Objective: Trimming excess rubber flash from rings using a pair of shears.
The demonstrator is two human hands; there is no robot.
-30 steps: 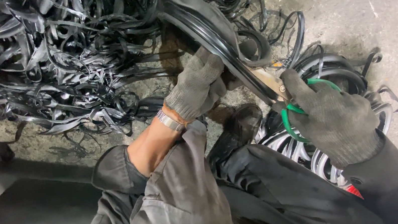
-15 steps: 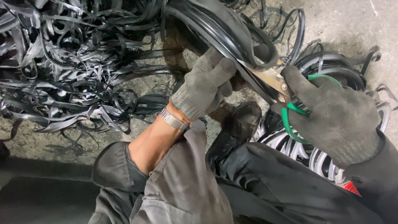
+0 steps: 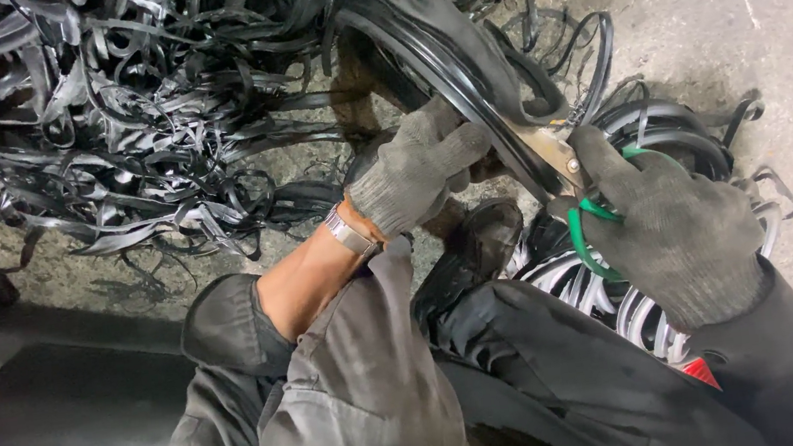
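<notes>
Soft, even daylight is falling from the upper right, leaving the concrete floor [image 3: 754,18] looking pale and slightly washed out there. The lower left is sinking into deep shade, where a dark curved panel [image 3: 57,416] is losing its detail. Small glints are catching on the heap of black rubber strips [image 3: 101,118], which is casting short, soft shadows onto the floor. The gloved hands, left [image 3: 420,165] and right [image 3: 680,229], are showing sharp knit texture with no motion blur. Focus is softening a little toward the lower corners.
</notes>
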